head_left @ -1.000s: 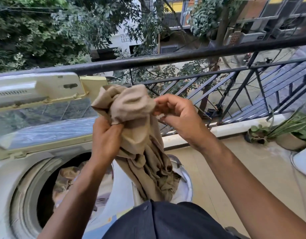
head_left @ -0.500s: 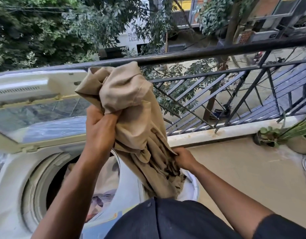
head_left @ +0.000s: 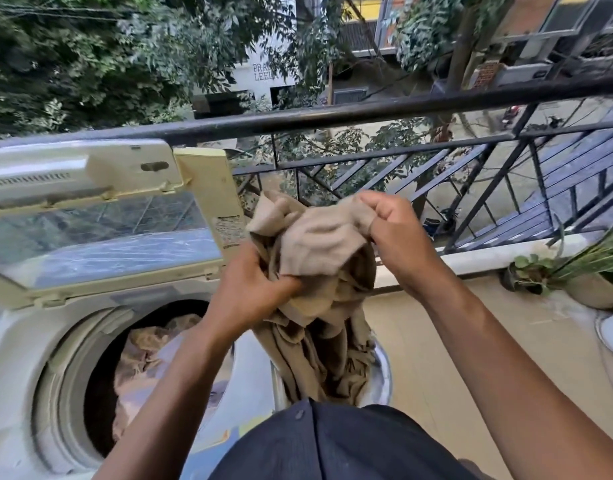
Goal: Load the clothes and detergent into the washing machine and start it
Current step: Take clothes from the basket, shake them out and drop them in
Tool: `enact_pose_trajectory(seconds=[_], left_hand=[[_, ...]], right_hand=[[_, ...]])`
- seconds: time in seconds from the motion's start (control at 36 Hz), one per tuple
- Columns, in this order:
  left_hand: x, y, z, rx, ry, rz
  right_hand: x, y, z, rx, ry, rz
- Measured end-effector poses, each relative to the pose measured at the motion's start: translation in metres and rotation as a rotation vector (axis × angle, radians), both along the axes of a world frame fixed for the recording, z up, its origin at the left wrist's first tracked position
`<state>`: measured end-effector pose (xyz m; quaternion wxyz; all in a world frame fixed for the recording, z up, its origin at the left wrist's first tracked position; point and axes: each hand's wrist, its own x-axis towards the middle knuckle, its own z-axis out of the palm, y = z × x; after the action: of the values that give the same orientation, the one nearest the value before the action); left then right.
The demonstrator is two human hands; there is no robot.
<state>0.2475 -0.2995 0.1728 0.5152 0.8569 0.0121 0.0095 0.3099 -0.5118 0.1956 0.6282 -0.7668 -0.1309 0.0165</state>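
Note:
A top-loading white washing machine [head_left: 17,351] stands at the lower left with its lid [head_left: 101,237] raised. Beige and pale clothes [head_left: 149,344] lie in its round drum. I hold a crumpled beige garment [head_left: 319,244] up to the right of the drum. My left hand [head_left: 253,289] grips a bunch of it low down. My right hand [head_left: 391,226] pinches its upper edge. The garment's lower end hangs into a white bucket [head_left: 384,372] beside the machine. No detergent is in view.
A black balcony railing [head_left: 367,109] runs across behind the machine. Potted plants [head_left: 589,271] stand on the tiled floor at the right, by a low ledge [head_left: 506,251]. My dark-clothed body [head_left: 332,445] fills the bottom centre. Trees and buildings lie beyond.
My right hand has come up from the garment's lower part and now pinches its top edge. My left hand has dropped lower with the bunched cloth.

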Motion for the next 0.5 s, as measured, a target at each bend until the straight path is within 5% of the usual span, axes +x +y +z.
enact_pose_trajectory(seconds=[0.17,0.5], left_hand=[[-0.003,-0.024,0.004,-0.019,-0.145,-0.017],[0.0,-0.007,-0.003,-0.228,-0.191,0.027]], right_hand=[[-0.013,0.022,0.027,-0.149,-0.276,0.084],[-0.013,0.012,0.011,-0.156,-0.202,0.114]])
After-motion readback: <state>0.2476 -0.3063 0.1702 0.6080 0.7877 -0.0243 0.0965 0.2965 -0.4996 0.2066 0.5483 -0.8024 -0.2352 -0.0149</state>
